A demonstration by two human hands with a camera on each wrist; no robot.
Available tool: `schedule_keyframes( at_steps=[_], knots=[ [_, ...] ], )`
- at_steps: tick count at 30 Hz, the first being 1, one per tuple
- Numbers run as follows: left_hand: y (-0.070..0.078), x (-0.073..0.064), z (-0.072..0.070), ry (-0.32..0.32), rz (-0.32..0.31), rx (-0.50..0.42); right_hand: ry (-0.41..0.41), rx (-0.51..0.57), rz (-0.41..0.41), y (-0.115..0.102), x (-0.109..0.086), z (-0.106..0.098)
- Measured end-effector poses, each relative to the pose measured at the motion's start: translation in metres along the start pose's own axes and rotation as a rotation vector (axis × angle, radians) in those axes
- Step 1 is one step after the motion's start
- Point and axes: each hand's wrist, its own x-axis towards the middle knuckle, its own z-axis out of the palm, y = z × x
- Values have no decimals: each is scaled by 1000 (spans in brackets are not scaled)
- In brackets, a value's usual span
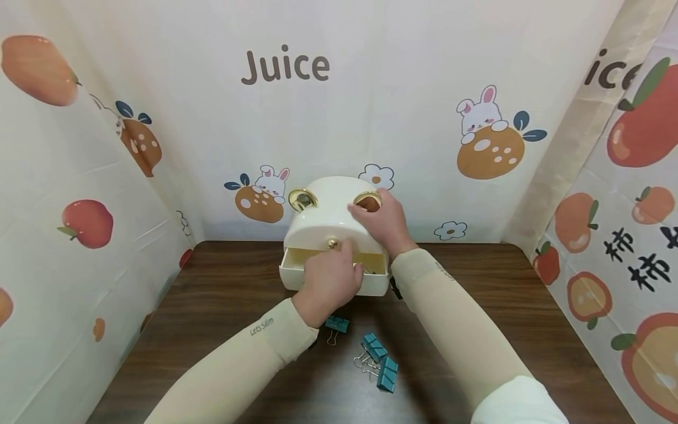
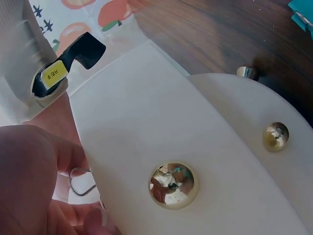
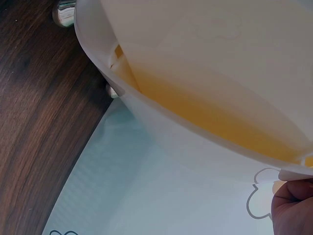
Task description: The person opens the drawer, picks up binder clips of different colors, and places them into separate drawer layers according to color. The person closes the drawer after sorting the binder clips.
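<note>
Head view puts the white drawer box [image 1: 333, 197] at the centre of the frame, its shallow drawer [image 1: 293, 278] pulled out above the brown surface [image 1: 228, 294]. It looks like thin glossy plastic — probably light, stiff and apt to slide — so the domed top seems the place to brace it, while the gold knob [image 1: 332, 243] suits a fingertip pinch. The right grip [image 1: 389, 221] is curled on the box's upper right, around a gold ring [image 1: 368, 201]; the left grip [image 1: 331, 280] reaches over the drawer. Teal binder clips [image 1: 388, 374], lower centre, look hard and springy. Left wrist view shows, lower left, a wire loop [image 2: 82, 182] the head view doesn't make out — I cannot tell whether the left fingers clamp it. Right wrist view adds a yellowish hollow [image 3: 210, 125] behind the box's curved rim.
</note>
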Motion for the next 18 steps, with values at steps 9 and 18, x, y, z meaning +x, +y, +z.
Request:
schedule_keyframes(
  at_steps=[9, 18],
  knots=[
    [-1, 0, 3, 67, 41, -57, -3, 10, 8, 0, -1, 0],
    [-7, -5, 11, 253, 107, -32, 6, 10, -11, -1, -1, -1]
  ],
)
